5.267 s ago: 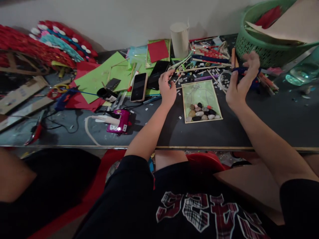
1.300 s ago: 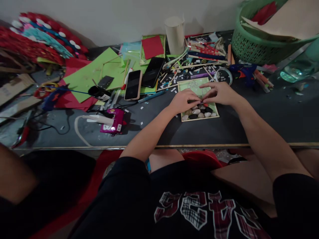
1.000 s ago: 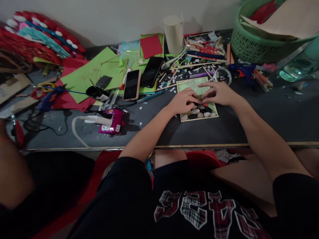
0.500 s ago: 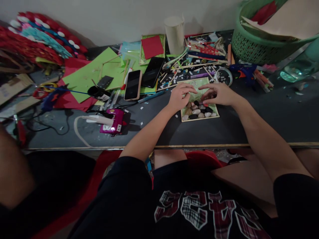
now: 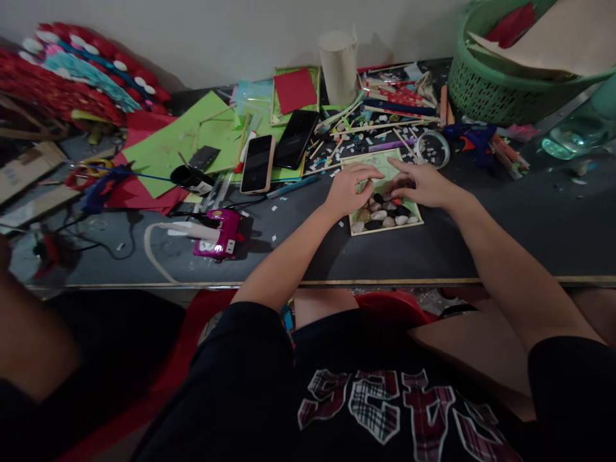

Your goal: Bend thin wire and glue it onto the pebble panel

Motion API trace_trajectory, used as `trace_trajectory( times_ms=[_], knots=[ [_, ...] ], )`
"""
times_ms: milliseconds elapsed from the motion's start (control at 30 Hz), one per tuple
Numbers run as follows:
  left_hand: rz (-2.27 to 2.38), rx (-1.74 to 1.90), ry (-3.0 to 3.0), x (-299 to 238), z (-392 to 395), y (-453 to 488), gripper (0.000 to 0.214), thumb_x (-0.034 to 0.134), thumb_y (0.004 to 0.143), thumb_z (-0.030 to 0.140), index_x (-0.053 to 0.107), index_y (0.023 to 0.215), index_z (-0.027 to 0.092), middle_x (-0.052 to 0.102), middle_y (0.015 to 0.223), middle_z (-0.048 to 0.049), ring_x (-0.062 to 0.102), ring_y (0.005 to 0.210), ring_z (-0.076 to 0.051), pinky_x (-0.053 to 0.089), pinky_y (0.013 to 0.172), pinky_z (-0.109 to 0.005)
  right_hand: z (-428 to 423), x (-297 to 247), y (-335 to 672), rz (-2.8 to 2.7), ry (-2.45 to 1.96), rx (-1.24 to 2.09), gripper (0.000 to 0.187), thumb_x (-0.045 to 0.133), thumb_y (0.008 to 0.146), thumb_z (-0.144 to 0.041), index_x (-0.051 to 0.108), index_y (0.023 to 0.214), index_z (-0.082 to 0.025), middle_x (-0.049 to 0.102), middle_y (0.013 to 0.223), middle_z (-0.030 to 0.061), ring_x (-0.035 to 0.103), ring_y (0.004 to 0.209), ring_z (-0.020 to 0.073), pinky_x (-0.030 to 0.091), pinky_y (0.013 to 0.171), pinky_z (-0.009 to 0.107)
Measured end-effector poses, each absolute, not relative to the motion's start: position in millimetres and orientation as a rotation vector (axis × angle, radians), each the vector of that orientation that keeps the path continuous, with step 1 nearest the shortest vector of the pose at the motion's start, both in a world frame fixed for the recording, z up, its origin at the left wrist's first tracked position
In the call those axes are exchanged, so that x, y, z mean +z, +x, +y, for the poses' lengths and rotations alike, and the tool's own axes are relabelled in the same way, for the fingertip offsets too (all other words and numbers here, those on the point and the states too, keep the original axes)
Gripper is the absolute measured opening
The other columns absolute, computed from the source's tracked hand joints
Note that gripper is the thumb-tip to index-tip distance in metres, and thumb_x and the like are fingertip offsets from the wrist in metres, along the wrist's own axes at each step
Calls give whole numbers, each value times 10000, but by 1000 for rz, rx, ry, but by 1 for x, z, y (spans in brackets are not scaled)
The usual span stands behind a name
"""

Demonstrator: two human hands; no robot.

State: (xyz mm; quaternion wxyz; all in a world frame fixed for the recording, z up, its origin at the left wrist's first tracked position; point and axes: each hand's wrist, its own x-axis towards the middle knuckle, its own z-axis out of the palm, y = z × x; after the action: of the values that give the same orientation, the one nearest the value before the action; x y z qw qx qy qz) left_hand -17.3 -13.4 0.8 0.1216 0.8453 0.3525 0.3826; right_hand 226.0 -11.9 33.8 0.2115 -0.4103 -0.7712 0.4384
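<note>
A square pale-green panel [image 5: 414,204] edged with thin sticks lies on the table in front of me. Smooth pebbles [image 5: 378,215], white, brown and black, fill its nearer half. Over its left side is my left hand [image 5: 352,186], fingers stretched and gently bent, thumb apart, holding nothing that I can see. From the right my right hand [image 5: 422,183] reaches over the stones, index finger and thumb spread; its other fingertips are in shadow close to the pebbles. Whether they touch a stone is unclear.
Two phones [image 5: 258,164], green paper [image 5: 178,144] and a purple power adapter [image 5: 218,235] lie to the left. Sticks and scraps litter the back, beside a tape roll [image 5: 432,149], a blue glue gun [image 5: 474,138] and a green basket [image 5: 495,90]. Another person's arm [image 5: 33,327] is at far left.
My hands have shifted only slightly over the panel, with the right fingers a little differently bent. The other person's arm at the left has moved a little.
</note>
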Motion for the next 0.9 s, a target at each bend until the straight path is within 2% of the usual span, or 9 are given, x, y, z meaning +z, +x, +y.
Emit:
trace_trajectory(
  times_ms=[167,300,467,667,800,900],
  knots=[
    [983,1143,2489,2,-14,-17,280,520,1002,272,775,1103,216,814,1132,-79,753,1089,-205,586,1013,-389,-10,37,225,-2241,-1133,1088,935,714,822,-428,373,1661,-194,815,1026,82,769,955,304,575,1006,520],
    [986,1121,2512,-1,-12,-17,334,476,1057,380,766,1121,226,809,1133,-82,746,1103,-206,573,1027,-397,-11,43,229,-2270,-1126,1066,892,729,833,-472,446,1629,-185,820,1050,99,762,934,292,590,949,496],
    [965,1134,2507,-3,-10,-16,315,471,1040,300,764,1117,214,803,1151,-84,734,1131,-213,563,1034,-394,-13,48,234,-2263,-1102,1102,924,835,757,-534,554,1561,-175,827,1030,124,777,926,310,615,905,492],
    [1008,988,2551,1,-11,-14,331,459,981,159,766,1095,203,804,1134,-70,726,1126,-213,556,1011,-371,-13,42,232,-2280,-1134,1112,843,810,825,-362,508,1595,-201,836,1029,104,797,987,318,636,943,504],
    [973,1005,2576,0,-12,-13,324,456,1008,200,771,1080,208,808,1096,-68,733,1089,-204,562,978,-359,-12,32,230,-2186,-1114,1132,925,821,810,-315,432,1640,-189,839,999,84,806,1007,316,618,1029,513],
    [969,1001,2574,0,-13,-14,324,457,1030,239,773,1101,209,815,1048,-68,745,1058,-197,569,948,-343,-10,25,230,-2121,-1050,1179,952,833,795,-348,426,1641,-186,841,991,72,814,978,298,618,1020,497]
  ],
)
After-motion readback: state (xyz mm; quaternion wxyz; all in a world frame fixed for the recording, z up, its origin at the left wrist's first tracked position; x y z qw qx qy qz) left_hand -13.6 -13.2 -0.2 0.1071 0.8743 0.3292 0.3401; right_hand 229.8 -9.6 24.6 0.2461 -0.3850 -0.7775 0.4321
